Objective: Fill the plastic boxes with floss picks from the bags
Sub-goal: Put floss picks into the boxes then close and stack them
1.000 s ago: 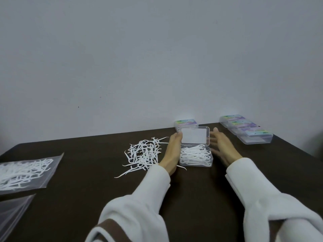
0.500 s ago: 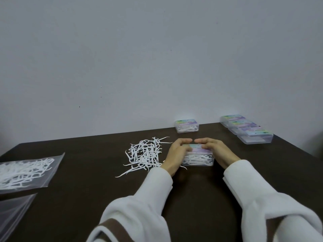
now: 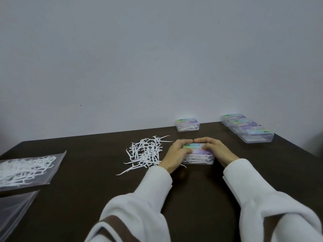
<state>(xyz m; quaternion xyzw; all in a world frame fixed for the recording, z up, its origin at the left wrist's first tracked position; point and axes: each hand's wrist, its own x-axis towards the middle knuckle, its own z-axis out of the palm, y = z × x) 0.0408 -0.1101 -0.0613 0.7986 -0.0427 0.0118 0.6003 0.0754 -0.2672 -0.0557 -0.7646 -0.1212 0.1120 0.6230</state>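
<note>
A clear plastic box (image 3: 198,158) full of white floss picks sits on the dark table (image 3: 192,189), its lid with a coloured label down. My left hand (image 3: 176,154) grips its left end, fingers curled over the lid. My right hand (image 3: 216,151) grips its right end the same way. A loose heap of floss picks (image 3: 145,151) lies just left of my left hand. A clear bag (image 3: 26,169) holding more picks lies flat at the table's left edge.
Another filled, closed box (image 3: 187,125) stands at the back by the wall. A row of three closed boxes (image 3: 246,127) runs along the back right. An empty clear bag (image 3: 12,208) lies at the near left corner.
The box's lid stood open a second ago; both hands folded it down over the picks and now press it closed.
</note>
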